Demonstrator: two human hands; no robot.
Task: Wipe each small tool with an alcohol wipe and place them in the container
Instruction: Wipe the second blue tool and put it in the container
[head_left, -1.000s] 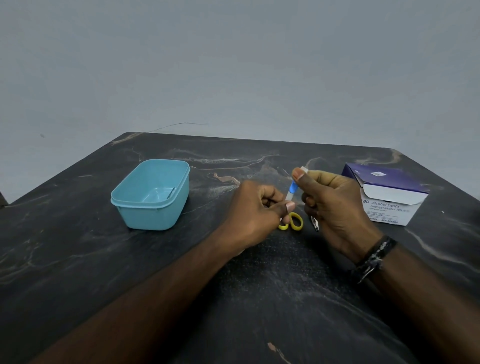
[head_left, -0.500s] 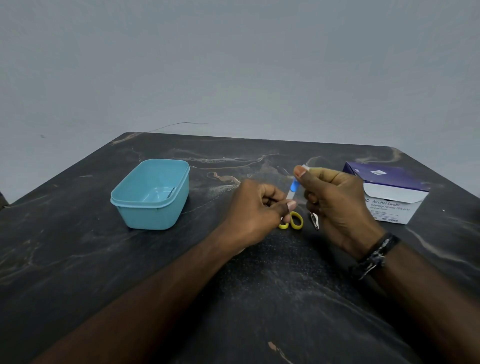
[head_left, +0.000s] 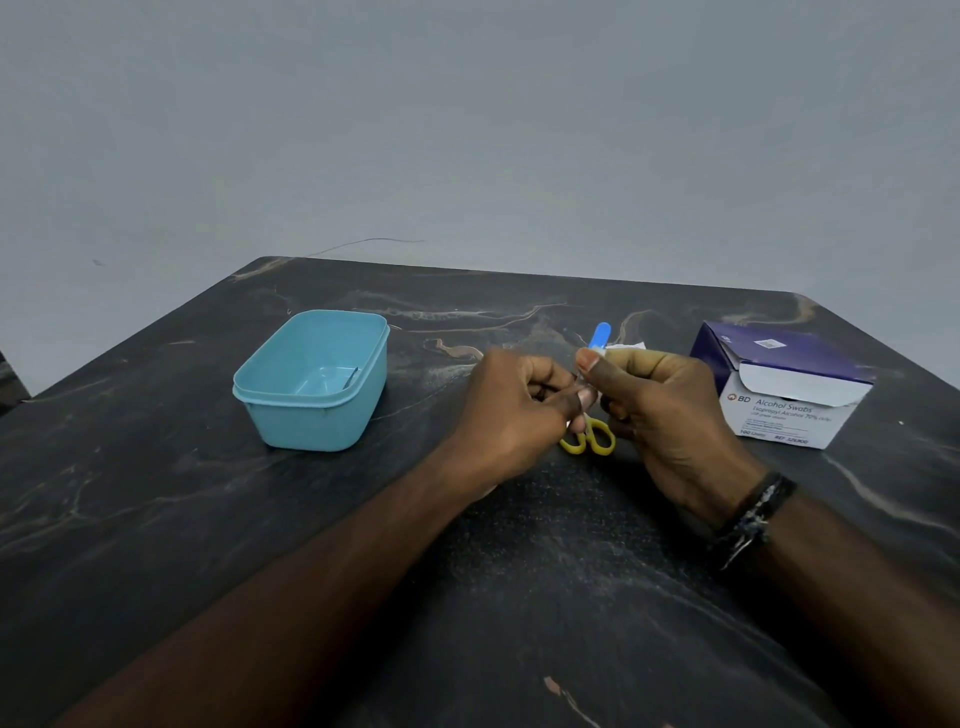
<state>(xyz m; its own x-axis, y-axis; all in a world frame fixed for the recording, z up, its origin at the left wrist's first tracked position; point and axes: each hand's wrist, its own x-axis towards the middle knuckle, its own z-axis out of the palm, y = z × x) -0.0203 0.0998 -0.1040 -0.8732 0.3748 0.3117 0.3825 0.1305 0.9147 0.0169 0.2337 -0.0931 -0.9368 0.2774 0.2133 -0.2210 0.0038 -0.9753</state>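
Black, marble-veined stone made up the surface (head_left: 156, 519) seen from the head camera, with a grey wall behind it. A teal plastic container (head_left: 311, 379) was set on the left part of the surface, open at the top; a thin dark tool (head_left: 351, 376) was seen lying inside it against the right wall, too small to be identified.

Near the middle, the two hands were held close together just above the surface. The left hand (head_left: 511, 410) was curled, its thumb and fingertips pinched on the lower end of a slim blue-tipped tool (head_left: 598, 335). The right hand (head_left: 660, 410) was closed around the same tool higher up, a white alcohol wipe (head_left: 626, 347) being pressed against the shaft between thumb and fingers — only the blue tip and a corner of the wipe were left showing above the knuckles. The tool was held nearly upright, tilted slightly to the right, well apart from the container.

Under the hands, small yellow-handled scissors (head_left: 592, 439) lay on the surface, their blades hidden by the fingers. At the right, an opened purple-and-white box of alcohol swabs (head_left: 789, 400) was placed — apart from the right hand. A dark bracelet (head_left: 753, 514) was worn on the right wrist.
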